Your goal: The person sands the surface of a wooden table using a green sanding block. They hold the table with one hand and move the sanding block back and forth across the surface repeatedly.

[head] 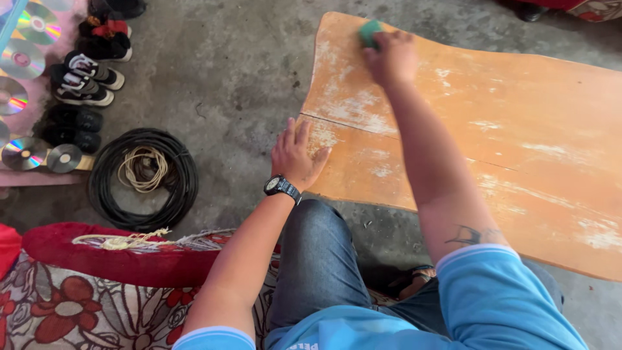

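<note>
Your right hand (391,59) has its fingers closed on a green sponge (370,31) at the top-center of the orange tabletop (518,129); your left hand (295,155) rests open-fingered on its near-left edge.

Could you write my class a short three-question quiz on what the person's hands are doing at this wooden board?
1. True or false: the right hand presses a green sanding pad on the orange wooden board.
2. Where does the left hand rest?
A. on the coil of black cable
B. on the board's near edge
C. on the shoes
3. Fill in: the left wrist wears a black ____.

Key: 1 true; 2 B; 3 watch.
</note>
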